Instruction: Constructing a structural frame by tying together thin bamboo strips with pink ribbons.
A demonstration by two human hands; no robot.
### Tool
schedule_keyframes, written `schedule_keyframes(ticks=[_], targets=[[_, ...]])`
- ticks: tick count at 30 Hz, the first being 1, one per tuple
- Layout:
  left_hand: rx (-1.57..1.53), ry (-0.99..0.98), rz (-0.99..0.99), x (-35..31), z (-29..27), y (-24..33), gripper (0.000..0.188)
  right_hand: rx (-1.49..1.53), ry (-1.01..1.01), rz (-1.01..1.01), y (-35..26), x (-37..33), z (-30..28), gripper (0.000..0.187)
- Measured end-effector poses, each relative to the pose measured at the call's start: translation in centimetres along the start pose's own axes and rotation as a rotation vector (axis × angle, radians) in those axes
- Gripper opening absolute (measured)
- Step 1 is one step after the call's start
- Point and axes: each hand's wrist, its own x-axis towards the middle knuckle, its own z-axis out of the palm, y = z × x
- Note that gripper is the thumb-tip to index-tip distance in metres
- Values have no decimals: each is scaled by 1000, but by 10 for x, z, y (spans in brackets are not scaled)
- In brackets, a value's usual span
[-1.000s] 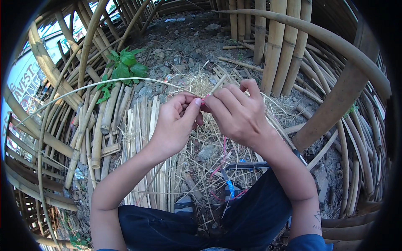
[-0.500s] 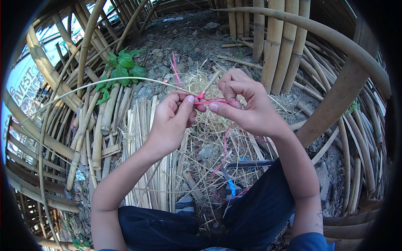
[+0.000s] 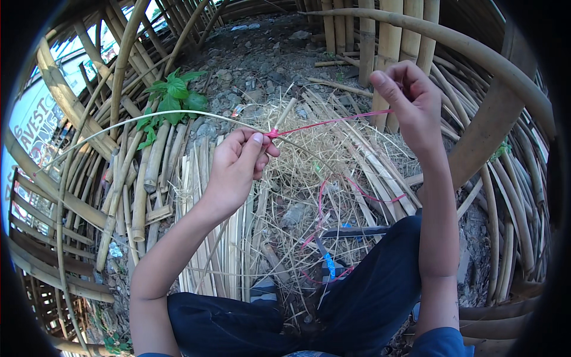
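My left hand (image 3: 233, 168) is closed, pinching the crossing of a long thin bamboo strip (image 3: 169, 112) and a short stick (image 3: 286, 113). Pink string (image 3: 333, 121) is wound round that crossing just beyond my thumb. From there the string runs taut to my right hand (image 3: 416, 106), which is raised up and to the right with its fingers closed on it. The long strip bows out to the left, and its other end slants down over the straw. Part of the crossing is hidden behind my left fingers.
Between my knees lie a dark blade (image 3: 355, 232) and a tool with a blue-taped handle (image 3: 329, 266). Loose pink string (image 3: 321, 205) trails over straw (image 3: 297, 157). Split bamboo strips (image 3: 205, 196) lie at left, near a green plant (image 3: 176, 92). Bamboo poles (image 3: 389, 44) stand at far right.
My right hand has moved away from the crossing, up and to the right, drawing the pink string out taut. My left hand has dipped slightly and still grips the crossing.
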Motion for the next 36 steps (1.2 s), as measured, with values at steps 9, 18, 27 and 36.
schedule_keyframes(ticks=[9, 18, 27, 36], targets=[[-100, -85, 33, 0, -4, -6, 13, -769, -51, -631, 11, -3, 1, 40], [-105, -110, 63, -8, 4, -3, 14, -673, 210, -489, 29, 1, -2, 39], [43, -87, 124, -11, 12, -6, 20, -706, 331, -901, -24, 20, -5, 42], [375, -40, 331, -29, 24, 16, 19, -576, 64, -1162, -77, 108, 62, 35]])
